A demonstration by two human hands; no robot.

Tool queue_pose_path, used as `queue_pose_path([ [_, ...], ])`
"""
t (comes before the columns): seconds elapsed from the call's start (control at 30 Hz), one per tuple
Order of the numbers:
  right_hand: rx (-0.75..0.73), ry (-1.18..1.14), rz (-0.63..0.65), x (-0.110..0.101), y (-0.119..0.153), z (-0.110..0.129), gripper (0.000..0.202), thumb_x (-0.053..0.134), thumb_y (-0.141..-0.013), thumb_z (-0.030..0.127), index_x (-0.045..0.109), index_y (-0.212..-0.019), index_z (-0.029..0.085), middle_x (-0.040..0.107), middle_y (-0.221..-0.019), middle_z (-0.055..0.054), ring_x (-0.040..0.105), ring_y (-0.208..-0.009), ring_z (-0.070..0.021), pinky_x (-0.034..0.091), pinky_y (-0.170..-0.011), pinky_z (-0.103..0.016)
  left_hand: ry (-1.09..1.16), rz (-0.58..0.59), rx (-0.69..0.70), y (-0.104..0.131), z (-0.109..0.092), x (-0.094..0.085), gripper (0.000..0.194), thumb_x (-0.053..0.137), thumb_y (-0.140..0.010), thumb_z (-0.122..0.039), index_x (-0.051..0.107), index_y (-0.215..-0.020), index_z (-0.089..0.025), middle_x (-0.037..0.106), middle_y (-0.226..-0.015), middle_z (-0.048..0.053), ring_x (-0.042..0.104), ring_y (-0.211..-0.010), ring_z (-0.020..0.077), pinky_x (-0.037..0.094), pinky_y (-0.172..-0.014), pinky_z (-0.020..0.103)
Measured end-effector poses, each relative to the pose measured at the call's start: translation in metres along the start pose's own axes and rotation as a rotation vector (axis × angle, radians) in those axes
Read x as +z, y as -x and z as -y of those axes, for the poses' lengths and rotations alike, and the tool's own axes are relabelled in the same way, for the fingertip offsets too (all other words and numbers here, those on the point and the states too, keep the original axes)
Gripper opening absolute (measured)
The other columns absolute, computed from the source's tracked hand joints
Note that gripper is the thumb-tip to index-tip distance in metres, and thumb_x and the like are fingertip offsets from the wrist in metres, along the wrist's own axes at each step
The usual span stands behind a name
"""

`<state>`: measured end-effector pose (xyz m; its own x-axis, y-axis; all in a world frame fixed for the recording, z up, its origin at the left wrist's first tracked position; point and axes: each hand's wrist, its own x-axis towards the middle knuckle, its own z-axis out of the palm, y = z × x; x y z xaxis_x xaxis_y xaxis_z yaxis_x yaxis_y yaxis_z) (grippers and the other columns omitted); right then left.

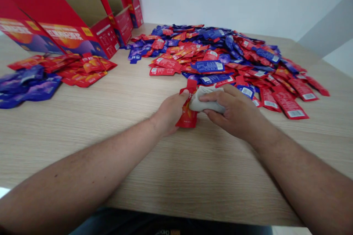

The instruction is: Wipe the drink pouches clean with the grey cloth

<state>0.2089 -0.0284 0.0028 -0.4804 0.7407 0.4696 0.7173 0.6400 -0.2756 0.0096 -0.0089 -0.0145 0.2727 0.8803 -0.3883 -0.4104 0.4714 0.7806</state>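
Observation:
Between thumb and fingers, my left hand (171,113) grips a red pouch (189,119) with an orange print, held upright over the table. My right hand (237,112) is closed around a bunched whitish cloth (205,99), which presses against the front of that pouch and covers part of it. Just beyond my hands spreads a big heap of red and blue pouches (208,67), several showing white barcode labels.
At the left lie a smaller pile of red pouches (92,68) and a pile of blue pouches (30,86). Open red cartons (68,38) stand behind them. A white wall (234,0) borders the far side of the wooden table (96,121).

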Motion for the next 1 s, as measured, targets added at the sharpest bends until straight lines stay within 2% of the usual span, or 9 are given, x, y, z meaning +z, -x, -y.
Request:
queue_pose_path([
  [0.1,0.040,0.064,-0.118,0.002,-0.001,-0.004,0.032,0.072,-0.093,0.025,0.074,-0.125,0.025,0.071,-0.106,-0.010,0.070,-0.097,-0.0297,0.059,-0.084,-0.045,-0.042,-0.030,0.034,0.000,0.001,-0.002,0.027,0.056,-0.107,-0.030,0.071,-0.090,-0.016,0.071,-0.069,0.003,0.065,-0.056,0.0155,0.052,-0.054,0.026],
  [0.17,0.049,0.045,-0.109,0.001,-0.001,-0.004,0.031,0.072,-0.093,0.025,0.074,-0.124,0.025,0.071,-0.107,-0.011,0.070,-0.098,-0.0300,0.059,-0.084,-0.046,-0.057,-0.025,0.071,0.000,0.001,-0.002,0.026,0.057,-0.106,-0.028,0.072,-0.088,-0.016,0.070,-0.068,0.002,0.061,-0.053,0.0131,0.048,-0.052,0.024],
  [0.3,-0.056,-0.137,0.140,-0.002,0.001,0.004,0.032,0.072,-0.091,0.024,0.075,-0.123,0.029,0.070,-0.112,-0.008,0.071,-0.098,-0.0262,0.059,-0.083,-0.040,-0.037,-0.025,0.078,0.000,0.000,-0.002,0.030,0.051,-0.107,-0.026,0.070,-0.085,-0.016,0.074,-0.072,0.004,0.066,-0.058,0.0163,0.053,-0.058,0.027],
  [0.37,-0.095,-0.176,0.187,-0.003,0.002,0.005,0.031,0.072,-0.091,0.025,0.076,-0.122,0.031,0.070,-0.115,-0.007,0.071,-0.099,-0.0252,0.059,-0.084,-0.039,-0.048,-0.029,0.071,-0.001,-0.001,-0.002,0.032,0.050,-0.107,-0.028,0.069,-0.084,-0.017,0.074,-0.072,0.005,0.066,-0.058,0.0179,0.054,-0.058,0.030],
  [0.5,0.036,-0.075,0.009,-0.001,0.000,-0.002,0.032,0.072,-0.092,0.027,0.075,-0.124,0.029,0.071,-0.109,-0.008,0.071,-0.099,-0.0280,0.059,-0.086,-0.043,-0.031,-0.041,0.108,-0.004,-0.002,-0.003,0.028,0.054,-0.106,-0.027,0.070,-0.084,-0.017,0.073,-0.070,0.004,0.065,-0.056,0.0163,0.051,-0.058,0.027],
  [0.57,0.079,-0.087,0.005,0.001,-0.001,-0.003,0.032,0.072,-0.092,0.027,0.075,-0.123,0.029,0.072,-0.108,-0.008,0.071,-0.100,-0.0288,0.059,-0.086,-0.045,-0.016,-0.058,0.100,-0.004,-0.002,-0.004,0.027,0.054,-0.105,-0.026,0.069,-0.084,-0.017,0.074,-0.072,0.004,0.063,-0.056,0.0156,0.051,-0.058,0.028],
  [0.77,-0.102,-0.277,0.268,-0.001,0.001,0.010,0.033,0.075,-0.087,0.018,0.078,-0.117,0.031,0.073,-0.113,-0.006,0.072,-0.095,-0.0240,0.059,-0.082,-0.038,-0.060,-0.017,0.076,-0.002,-0.003,-0.004,0.028,0.055,-0.104,-0.028,0.071,-0.084,-0.017,0.077,-0.077,0.008,0.069,-0.065,0.0199,0.054,-0.063,0.032],
  [0.9,0.035,-0.123,0.062,0.001,0.001,0.007,0.034,0.074,-0.090,0.024,0.077,-0.123,0.029,0.071,-0.110,-0.008,0.070,-0.098,-0.0275,0.059,-0.082,-0.041,-0.024,-0.078,0.085,-0.004,-0.004,-0.002,0.028,0.055,-0.105,-0.026,0.069,-0.082,-0.017,0.076,-0.073,0.005,0.066,-0.059,0.0182,0.051,-0.059,0.030],
  [1.0,-0.005,-0.187,0.101,0.002,0.001,0.008,0.033,0.074,-0.089,0.023,0.076,-0.121,0.028,0.070,-0.110,-0.008,0.071,-0.097,-0.0256,0.059,-0.082,-0.039,-0.012,-0.089,0.028,-0.003,-0.006,-0.001,0.029,0.052,-0.106,-0.027,0.069,-0.085,-0.016,0.077,-0.076,0.008,0.069,-0.061,0.0195,0.053,-0.060,0.031],
])
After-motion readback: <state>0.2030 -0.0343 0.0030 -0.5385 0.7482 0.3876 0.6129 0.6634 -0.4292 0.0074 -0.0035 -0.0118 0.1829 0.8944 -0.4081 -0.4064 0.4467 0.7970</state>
